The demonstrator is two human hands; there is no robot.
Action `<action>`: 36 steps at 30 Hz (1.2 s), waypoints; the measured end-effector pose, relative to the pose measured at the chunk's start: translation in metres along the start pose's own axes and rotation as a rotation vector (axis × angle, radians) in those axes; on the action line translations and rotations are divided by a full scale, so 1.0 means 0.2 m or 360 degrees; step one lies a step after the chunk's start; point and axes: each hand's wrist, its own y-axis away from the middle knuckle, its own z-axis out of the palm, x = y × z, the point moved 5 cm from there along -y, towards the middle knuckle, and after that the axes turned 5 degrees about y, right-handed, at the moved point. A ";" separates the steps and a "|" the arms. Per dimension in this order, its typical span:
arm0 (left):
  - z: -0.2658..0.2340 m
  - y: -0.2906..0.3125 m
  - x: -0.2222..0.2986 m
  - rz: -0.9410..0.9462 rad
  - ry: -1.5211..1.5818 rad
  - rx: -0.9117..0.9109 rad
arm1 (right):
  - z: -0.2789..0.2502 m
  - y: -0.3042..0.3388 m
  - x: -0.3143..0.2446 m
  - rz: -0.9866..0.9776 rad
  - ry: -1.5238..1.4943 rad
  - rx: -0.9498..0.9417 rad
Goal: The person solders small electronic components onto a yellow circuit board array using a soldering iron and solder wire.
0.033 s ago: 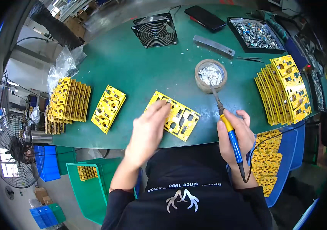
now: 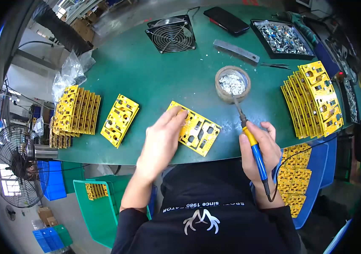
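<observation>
My right hand (image 2: pixel 260 148) is closed round a soldering iron (image 2: pixel 257 155) with a blue and yellow handle. The iron's tip leans on the near rim of a round pot (image 2: pixel 222 89) holding silvery-white bits. Over the upper left part of a yellow circuit board (image 2: pixel 201 134) with cut-outs is my left hand (image 2: pixel 162 137). Its fingers are bent and pressed together, fingertips at the board's surface; what they pinch, if anything, is hidden. To the left lies another yellow board (image 2: pixel 120 120), apart from my hand.
Stacks of yellow boards stand at left (image 2: pixel 76 111) and right (image 2: pixel 314 99). Along the back are a square fan (image 2: pixel 172 36), a phone (image 2: pixel 226 20), a metal bar (image 2: pixel 236 51), tweezers (image 2: pixel 276 65) and a black tray (image 2: pixel 269 50) of small parts. The iron's cord (image 2: pixel 303 149) trails right.
My left hand has shifted slightly left and away from me over the board, its fingertips still at the upper left part. My right hand and the soldering iron have stayed in place.
</observation>
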 end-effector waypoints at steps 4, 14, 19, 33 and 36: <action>0.01 -0.10 -0.09 0.0084 -0.0074 -0.0218 | 0.01 0.01 -0.01 -0.0010 -0.0011 -0.0014; -0.09 0.00 -0.14 -0.0303 -0.0209 -0.0282 | 0.00 0.01 0.00 0.0018 0.0001 -0.0025; -0.06 0.17 -0.13 -0.0472 0.0012 -0.0093 | 0.01 0.02 0.00 0.0002 -0.0029 -0.0013; -0.03 0.23 0.09 -0.0209 0.0087 0.0253 | 0.05 0.05 -0.11 -0.0065 -0.0373 -0.0212; 0.00 0.21 0.11 -0.0076 0.0091 0.0249 | 0.08 0.05 -0.14 -0.0072 -0.0423 -0.0273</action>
